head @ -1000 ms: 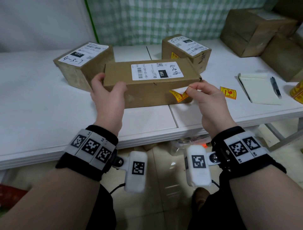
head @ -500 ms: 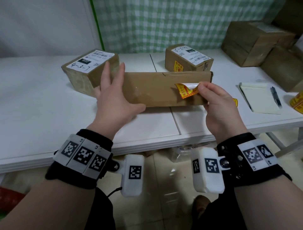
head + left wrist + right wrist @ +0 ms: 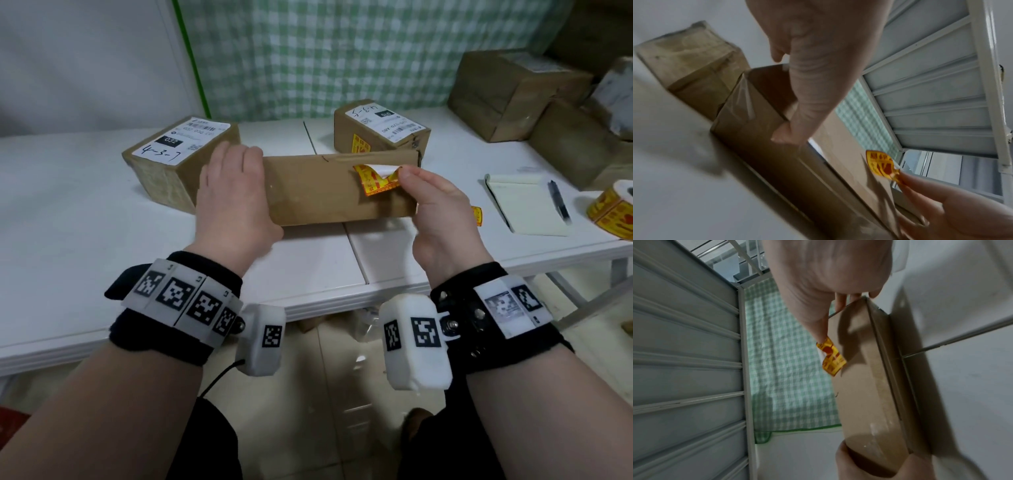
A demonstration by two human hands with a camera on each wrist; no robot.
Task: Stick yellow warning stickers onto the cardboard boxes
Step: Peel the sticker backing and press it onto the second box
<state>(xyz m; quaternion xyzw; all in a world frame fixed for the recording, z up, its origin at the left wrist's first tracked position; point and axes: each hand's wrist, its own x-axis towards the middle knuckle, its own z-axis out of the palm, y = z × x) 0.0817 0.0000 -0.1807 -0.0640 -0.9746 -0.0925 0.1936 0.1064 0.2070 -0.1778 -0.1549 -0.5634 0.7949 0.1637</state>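
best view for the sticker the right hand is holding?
Head view: the yellow sticker faces the camera, partly curled with white backing showing, pinched by the right hand against the long box. Both wrist views show it blurred and at an angle.

The left box's white label (image 3: 181, 142) reads "032" printed and "4-3-7" handwritten; the other labels are illegible.

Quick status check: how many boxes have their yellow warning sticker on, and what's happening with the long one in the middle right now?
Done: the rear box shows one yellow sticker on its front. In hand: the left hand grips the long box by its end, while the right hand pinches a curled sticker at its front face, not yet flat. Left: the box marked 4-3-7 shows none; the stacked boxes at right are unclear. The sticker roll waits nearby.
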